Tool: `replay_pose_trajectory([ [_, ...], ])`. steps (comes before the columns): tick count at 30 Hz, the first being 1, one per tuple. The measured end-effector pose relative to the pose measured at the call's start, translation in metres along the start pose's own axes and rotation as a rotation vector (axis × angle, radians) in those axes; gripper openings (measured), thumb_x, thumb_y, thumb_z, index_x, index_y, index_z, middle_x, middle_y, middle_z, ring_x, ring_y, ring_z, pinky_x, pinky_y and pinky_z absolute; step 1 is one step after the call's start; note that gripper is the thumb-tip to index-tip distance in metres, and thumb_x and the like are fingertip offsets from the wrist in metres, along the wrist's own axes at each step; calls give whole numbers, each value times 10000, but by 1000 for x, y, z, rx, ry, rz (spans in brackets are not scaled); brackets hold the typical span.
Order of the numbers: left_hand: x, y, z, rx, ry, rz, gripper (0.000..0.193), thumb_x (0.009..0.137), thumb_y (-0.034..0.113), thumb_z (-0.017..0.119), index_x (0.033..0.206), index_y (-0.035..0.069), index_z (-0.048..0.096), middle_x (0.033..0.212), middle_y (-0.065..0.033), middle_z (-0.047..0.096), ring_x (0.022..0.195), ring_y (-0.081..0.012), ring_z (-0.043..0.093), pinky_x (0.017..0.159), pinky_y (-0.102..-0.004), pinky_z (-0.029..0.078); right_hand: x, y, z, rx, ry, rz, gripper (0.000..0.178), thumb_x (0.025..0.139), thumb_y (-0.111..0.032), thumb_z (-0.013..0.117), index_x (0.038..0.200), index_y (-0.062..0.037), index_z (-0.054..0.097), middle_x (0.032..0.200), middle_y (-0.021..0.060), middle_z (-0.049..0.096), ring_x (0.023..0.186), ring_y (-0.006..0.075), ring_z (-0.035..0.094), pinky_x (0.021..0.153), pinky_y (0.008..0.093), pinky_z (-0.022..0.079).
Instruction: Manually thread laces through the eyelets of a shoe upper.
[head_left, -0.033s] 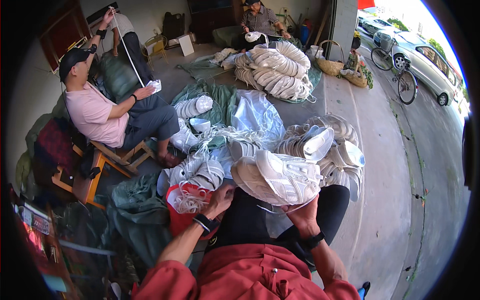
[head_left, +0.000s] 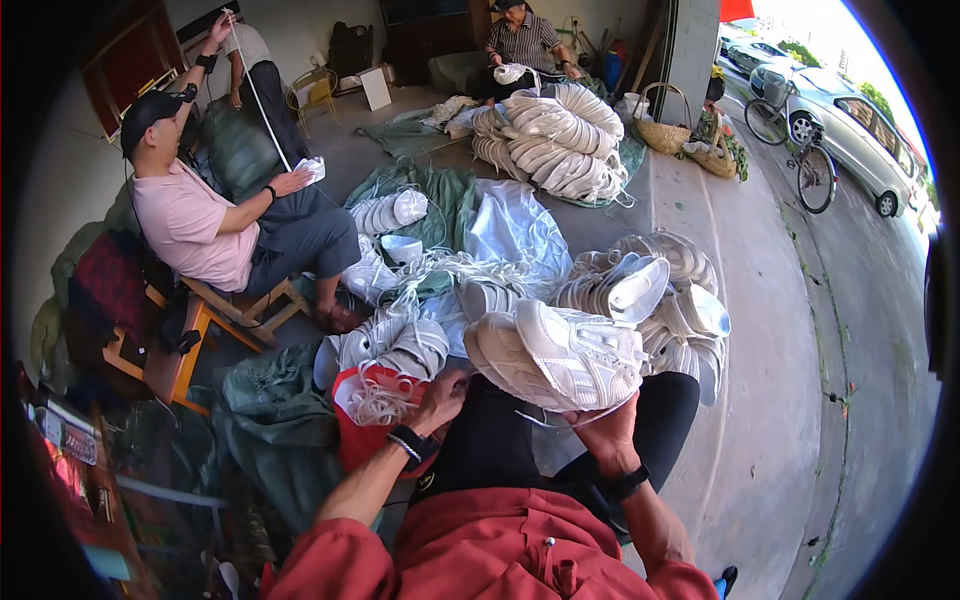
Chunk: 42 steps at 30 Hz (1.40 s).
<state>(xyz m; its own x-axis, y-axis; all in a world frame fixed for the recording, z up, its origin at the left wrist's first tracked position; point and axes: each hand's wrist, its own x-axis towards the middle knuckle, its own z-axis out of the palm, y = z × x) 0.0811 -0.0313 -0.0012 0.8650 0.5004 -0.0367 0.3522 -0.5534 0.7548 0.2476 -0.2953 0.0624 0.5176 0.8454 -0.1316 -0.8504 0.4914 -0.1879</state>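
Shoe uppers (head_left: 560,355), white and held together, at the centre of the view above the wearer's dark-clad lap (head_left: 485,445). Right hand (head_left: 608,430), at five o'clock to them, grips their lower edge. Left hand (head_left: 442,402), at eight o'clock, has its fingers curled beside a red bag (head_left: 368,440) of white laces (head_left: 382,406); its fingertips are partly hidden, so whether it pinches anything cannot be told. Surrounding the uppers: a nested stack (head_left: 636,290) at two o'clock, a second stack (head_left: 412,348) at nine, a pale plastic sheet (head_left: 512,228) between eleven and twelve. Farther out: a large white heap (head_left: 565,145) at twelve, a seated co-worker in pink (head_left: 195,230) toward ten, a bicycle (head_left: 812,170) between one and two.
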Motion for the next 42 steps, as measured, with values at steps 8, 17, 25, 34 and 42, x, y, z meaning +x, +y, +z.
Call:
replay_pose_trajectory([
  [8, 2, -45, 16, -234, -110, -178, 283, 845, 83, 488, 1071, -16, 626, 979, -187, 676, 941, -293, 650, 785, -369, 489, -13, -2, -24, -20, 197, -25, 717, 863, -682, 344, 1383, -197, 435, 1401, 54, 471, 1241, 318, 476, 905, 524, 446],
  [17, 22, -34, 14, -47, -22, -4, 243, 769, 84, 536, 962, 41, 677, 906, -213, 662, 875, -348, 650, 733, -409, 502, -21, 3, -58, 7, 239, -7, 680, 863, -655, 355, 1371, -213, 452, 1404, 42, 471, 1260, 301, 444, 979, 525, 349],
  [25, 8, -86, -55, 392, 427, -315, 131, 735, 129, 555, 807, 80, 653, 781, -173, 642, 753, -373, 631, 636, -442, 488, -23, 1, -59, 44, 228, 15, 698, 866, -671, 352, 1383, -209, 433, 1406, 57, 465, 1265, 328, 447, 976, 563, 377],
  [34, -196, -250, -242, -628, 1434, -1110, 259, 814, 171, 621, 955, -46, 622, 954, -209, 649, 851, -304, 650, 730, -395, 550, -24, 0, -64, 35, 203, 21, 736, 865, -708, 330, 1397, -204, 403, 1410, 72, 453, 1232, 349, 476, 920, 561, 446],
  [42, -320, -307, -211, 116, 988, -1432, 395, 768, 226, 687, 1103, 41, 592, 1033, -139, 643, 949, -266, 626, 748, -359, 532, -24, 1, -64, 45, 151, 46, 743, 856, -717, 331, 1397, -213, 405, 1414, 61, 450, 1234, 350, 468, 951, 559, 411],
])
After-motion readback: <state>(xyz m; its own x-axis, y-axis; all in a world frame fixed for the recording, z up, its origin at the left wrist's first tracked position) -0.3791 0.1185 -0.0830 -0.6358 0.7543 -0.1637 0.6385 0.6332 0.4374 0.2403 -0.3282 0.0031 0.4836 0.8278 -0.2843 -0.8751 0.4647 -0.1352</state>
